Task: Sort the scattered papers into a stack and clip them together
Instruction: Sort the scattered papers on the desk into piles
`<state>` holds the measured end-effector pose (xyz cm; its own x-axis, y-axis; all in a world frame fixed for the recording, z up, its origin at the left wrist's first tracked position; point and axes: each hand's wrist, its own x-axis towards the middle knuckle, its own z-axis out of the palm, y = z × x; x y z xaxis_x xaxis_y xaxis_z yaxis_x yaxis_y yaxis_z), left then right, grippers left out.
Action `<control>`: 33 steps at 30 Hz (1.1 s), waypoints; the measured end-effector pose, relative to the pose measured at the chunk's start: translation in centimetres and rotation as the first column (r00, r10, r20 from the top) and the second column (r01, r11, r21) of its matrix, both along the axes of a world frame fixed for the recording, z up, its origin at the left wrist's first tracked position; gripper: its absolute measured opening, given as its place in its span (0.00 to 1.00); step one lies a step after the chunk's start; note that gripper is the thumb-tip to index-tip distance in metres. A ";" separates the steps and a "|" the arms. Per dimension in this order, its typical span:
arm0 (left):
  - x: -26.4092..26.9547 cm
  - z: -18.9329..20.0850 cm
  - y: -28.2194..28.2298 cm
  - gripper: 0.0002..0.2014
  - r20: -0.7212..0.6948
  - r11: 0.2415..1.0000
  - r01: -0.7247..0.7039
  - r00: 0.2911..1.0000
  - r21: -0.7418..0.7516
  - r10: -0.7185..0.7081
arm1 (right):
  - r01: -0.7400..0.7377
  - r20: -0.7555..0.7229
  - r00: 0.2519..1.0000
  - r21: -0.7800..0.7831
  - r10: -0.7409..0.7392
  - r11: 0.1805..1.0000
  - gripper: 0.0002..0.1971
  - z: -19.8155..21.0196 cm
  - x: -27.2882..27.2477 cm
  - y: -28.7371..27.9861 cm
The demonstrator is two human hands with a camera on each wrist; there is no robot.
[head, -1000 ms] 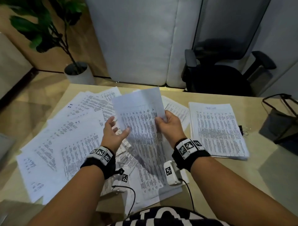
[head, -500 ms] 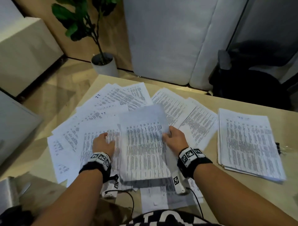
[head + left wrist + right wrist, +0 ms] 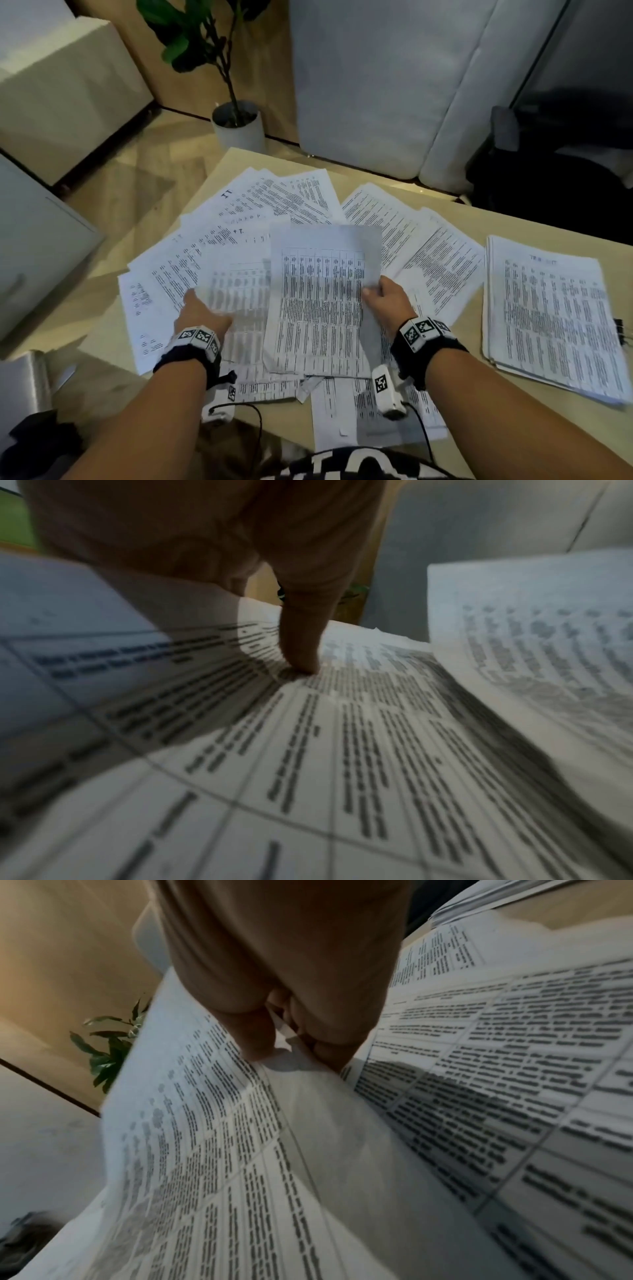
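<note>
From the head view, the right hand pinches a printed sheet by its right edge above the scattered papers on the worktop, with a neat stack further right; the left hand lies among the papers, grip unclear. The left wrist view shows one straight finger pressing a page. The right wrist view shows thumb and fingers clamped on the sheet's edge

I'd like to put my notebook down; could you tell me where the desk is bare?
Bare desk shows in front of the neat stack, and a strip behind it. The scattered papers crowd the middle and left.
</note>
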<state>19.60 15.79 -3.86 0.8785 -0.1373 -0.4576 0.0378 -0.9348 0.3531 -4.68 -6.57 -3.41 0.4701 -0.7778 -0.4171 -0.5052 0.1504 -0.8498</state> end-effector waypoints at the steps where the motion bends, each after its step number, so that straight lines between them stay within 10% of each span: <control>1: -0.3 0.2 -0.2 0.37 0.022 0.995 0.010 1.000 -0.094 -0.008 | -0.006 -0.002 1.000 0.012 0.006 1.000 0.08 -0.2 0.2 0.1; 7: -3.8 0.8 -1.9 0.11 -0.047 0.811 -0.047 0.999 -0.583 0.024 | -0.014 0.009 1.000 0.123 0.013 0.992 0.10 -0.6 1.2 1.0; 11: -3.9 0.5 -2.2 0.08 -0.012 0.834 0.021 0.999 -0.552 -0.033 | 0.010 0.008 1.000 0.045 -0.011 0.999 0.11 -0.1 1.7 1.1; 15: -1.3 0.5 -0.8 0.30 0.145 0.993 -0.077 0.985 -0.084 0.088 | -0.039 -0.022 0.999 -0.063 0.037 0.997 0.27 0.2 1.6 0.9; 23: 1.0 1.1 0.9 0.62 -0.044 0.955 -0.293 0.954 0.051 0.295 | -0.102 -0.073 0.993 -0.105 0.094 0.989 0.00 -1.0 1.3 1.0; 28: 0.8 0.7 1.6 0.52 0.150 0.968 -0.232 0.958 -0.095 0.244 | -0.043 0.026 0.999 -0.003 0.043 0.999 0.06 -0.2 1.5 1.2; 33: -0.4 0.6 2.1 0.19 0.187 0.886 -0.186 0.939 -0.425 0.287 | -0.052 0.065 0.996 -0.014 0.052 0.999 0.08 0.4 2.1 1.0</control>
